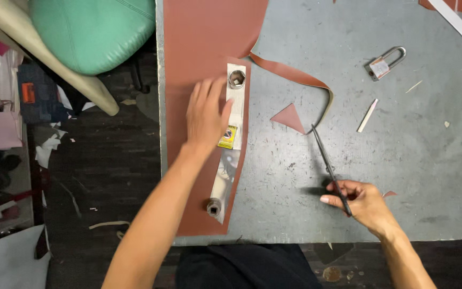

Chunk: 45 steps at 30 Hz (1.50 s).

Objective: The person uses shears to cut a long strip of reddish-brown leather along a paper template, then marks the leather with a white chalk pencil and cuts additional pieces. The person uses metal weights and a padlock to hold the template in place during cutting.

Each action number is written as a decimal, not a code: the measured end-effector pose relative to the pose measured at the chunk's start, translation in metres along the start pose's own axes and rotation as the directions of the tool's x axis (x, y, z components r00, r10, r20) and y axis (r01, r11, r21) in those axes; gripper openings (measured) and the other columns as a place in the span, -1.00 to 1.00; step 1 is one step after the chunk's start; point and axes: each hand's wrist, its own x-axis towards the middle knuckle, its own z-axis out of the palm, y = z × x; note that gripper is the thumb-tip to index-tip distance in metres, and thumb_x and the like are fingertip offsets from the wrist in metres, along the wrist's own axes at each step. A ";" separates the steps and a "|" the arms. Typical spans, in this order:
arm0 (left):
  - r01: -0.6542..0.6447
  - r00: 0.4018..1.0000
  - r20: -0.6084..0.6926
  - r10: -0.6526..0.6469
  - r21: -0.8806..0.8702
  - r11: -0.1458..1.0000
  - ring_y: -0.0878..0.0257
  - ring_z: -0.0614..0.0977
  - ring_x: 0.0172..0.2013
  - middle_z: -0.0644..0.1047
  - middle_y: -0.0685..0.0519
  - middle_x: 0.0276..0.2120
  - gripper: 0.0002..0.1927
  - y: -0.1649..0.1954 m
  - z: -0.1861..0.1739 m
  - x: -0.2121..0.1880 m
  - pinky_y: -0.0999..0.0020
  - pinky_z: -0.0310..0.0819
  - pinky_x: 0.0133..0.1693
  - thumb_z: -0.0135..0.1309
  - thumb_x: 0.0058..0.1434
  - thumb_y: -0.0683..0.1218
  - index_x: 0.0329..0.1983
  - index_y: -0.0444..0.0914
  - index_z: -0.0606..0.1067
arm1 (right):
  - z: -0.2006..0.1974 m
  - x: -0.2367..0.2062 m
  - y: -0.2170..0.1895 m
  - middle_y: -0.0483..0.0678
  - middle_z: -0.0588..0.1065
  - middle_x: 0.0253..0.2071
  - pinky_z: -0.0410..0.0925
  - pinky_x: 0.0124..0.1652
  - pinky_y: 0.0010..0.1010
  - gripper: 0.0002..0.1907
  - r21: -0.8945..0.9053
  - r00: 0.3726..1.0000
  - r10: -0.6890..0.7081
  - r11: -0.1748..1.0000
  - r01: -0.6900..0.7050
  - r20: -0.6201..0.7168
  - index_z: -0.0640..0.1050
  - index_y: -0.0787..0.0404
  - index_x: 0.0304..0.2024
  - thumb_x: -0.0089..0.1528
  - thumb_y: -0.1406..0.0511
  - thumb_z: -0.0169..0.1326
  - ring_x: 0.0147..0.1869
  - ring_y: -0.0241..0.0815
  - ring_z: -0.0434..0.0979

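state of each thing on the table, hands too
left hand: flat, pressing template on leather
right hand: gripping scissors
scissors: blades together
padlock: shackle seated
offcut: lying loose
weights: one at each template end

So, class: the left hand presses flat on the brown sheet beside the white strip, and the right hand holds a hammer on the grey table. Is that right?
Not quite. The right hand holds scissors, not a hammer; the head view shows it. The rest stands: the left hand presses flat on the brown sheet beside the white strip, on the grey table.
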 end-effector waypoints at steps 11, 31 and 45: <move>-0.015 0.985 0.174 -0.021 0.204 0.979 0.02 0.47 -0.13 0.47 -0.06 -0.18 -0.54 0.034 -0.002 -0.079 0.13 0.34 -0.04 0.24 0.18 -0.06 0.10 -0.35 0.49 | 0.011 -0.008 0.002 -0.11 0.44 -0.59 0.18 -0.53 -0.44 -0.56 0.094 0.998 0.057 0.994 -0.057 0.009 0.70 0.31 -0.16 -0.02 0.20 0.43 -0.57 -0.31 0.31; 0.147 0.967 0.216 -0.135 -0.037 0.988 -0.06 0.41 0.18 0.40 -0.10 0.16 -0.20 0.040 -0.008 -0.081 0.11 0.37 0.18 0.29 0.06 -0.25 0.39 -0.21 0.29 | 0.019 -0.034 0.024 -0.19 0.37 -0.67 0.13 -0.52 -0.43 -0.59 0.055 0.998 0.062 0.997 -0.061 0.000 0.72 0.25 -0.24 -0.05 0.16 0.45 -0.59 -0.33 0.27; 0.070 0.928 0.372 -0.019 -0.124 0.990 0.00 0.46 0.14 0.46 -0.01 0.12 -0.32 0.036 -0.020 -0.054 0.15 0.43 0.10 0.34 0.01 -0.23 0.23 -0.27 0.39 | 0.013 -0.031 0.028 -0.18 0.32 -0.69 0.11 -0.52 -0.43 -0.61 0.080 1.000 0.027 0.996 -0.028 0.013 0.71 0.25 -0.25 -0.02 0.15 0.44 -0.59 -0.34 0.24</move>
